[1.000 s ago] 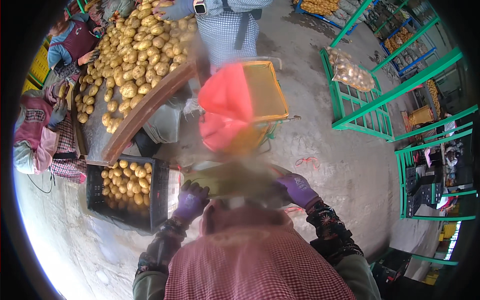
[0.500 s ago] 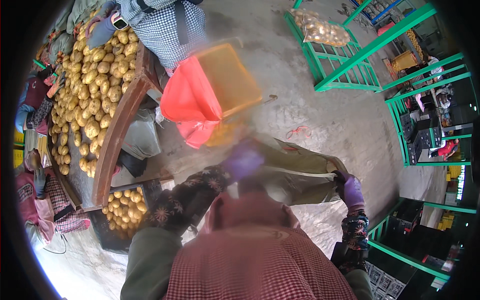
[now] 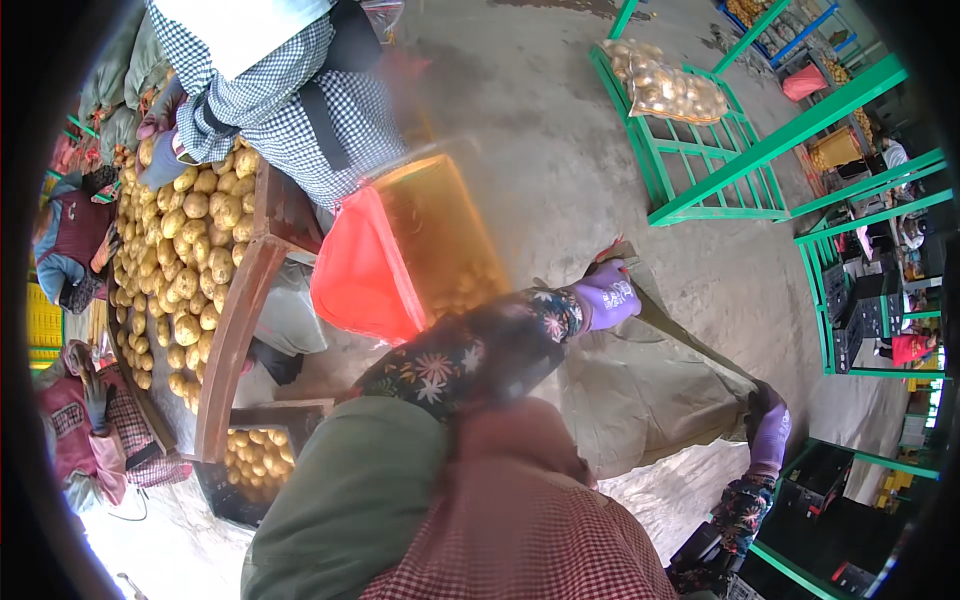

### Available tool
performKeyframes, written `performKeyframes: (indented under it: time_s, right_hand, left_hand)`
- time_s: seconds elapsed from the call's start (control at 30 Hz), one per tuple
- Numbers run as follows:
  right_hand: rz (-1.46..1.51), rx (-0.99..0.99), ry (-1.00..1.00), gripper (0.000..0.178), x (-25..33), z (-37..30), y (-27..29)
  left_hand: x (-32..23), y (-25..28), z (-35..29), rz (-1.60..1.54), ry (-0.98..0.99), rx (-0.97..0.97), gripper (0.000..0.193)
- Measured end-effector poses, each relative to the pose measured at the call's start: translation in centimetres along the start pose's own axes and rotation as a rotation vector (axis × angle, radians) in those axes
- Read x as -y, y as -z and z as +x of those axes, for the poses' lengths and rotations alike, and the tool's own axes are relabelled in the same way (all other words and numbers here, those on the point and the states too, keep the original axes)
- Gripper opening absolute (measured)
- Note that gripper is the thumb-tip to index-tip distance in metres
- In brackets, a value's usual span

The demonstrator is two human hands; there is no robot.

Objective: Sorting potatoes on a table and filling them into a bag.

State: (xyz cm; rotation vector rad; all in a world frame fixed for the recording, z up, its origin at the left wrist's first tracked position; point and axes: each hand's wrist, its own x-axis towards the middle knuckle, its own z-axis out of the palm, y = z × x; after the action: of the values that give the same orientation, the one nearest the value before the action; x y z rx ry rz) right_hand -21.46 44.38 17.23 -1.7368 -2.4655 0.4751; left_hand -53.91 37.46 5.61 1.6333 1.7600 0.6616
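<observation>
My left hand (image 3: pixel 606 292), in a purple glove below a floral sleeve, grips the far rim of a khaki sack (image 3: pixel 640 400). Also gloved in purple, my right hand (image 3: pixel 770 437) grips the sack's near right rim, so the mouth is stretched between them. An orange crate (image 3: pixel 440 240) with a red side (image 3: pixel 360 275) is tilted just left of my left hand, blurred, with potatoes showing inside. A person in a checked shirt (image 3: pixel 290 90) stands behind the crate.
A wooden-edged table (image 3: pixel 235 330) heaped with potatoes (image 3: pixel 185 240) lies left, with seated people beside it. A black crate of potatoes (image 3: pixel 255 460) sits under its edge. Green metal racks (image 3: pixel 700 170) holding a net bag of potatoes (image 3: pixel 665 90) stand right on the concrete floor.
The view has swung left and down. The orange crate has come lower and closer to the sack and tilted. My hands have spread further apart along the sack's rim.
</observation>
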Motion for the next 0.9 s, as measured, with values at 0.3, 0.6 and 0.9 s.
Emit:
performKeyframes:
  time_s: [0.3,0.6,0.9]
  right_hand:
    - [-0.150,-0.183,0.359,0.026,7.5,4.9,-4.1]
    - [-0.096,-0.240,0.486,0.018,16.2,8.1,-17.9]
    - [0.027,-0.032,0.323,0.022,21.4,8.3,-25.8]
  left_hand:
    - [7.2,6.4,6.0,0.556,-0.348,-0.221,0.012]
    - [20.6,11.8,3.9,0.805,-0.278,-0.276,0.012]
    - [24.7,15.7,2.7,1.089,-0.438,-0.056,0.015]
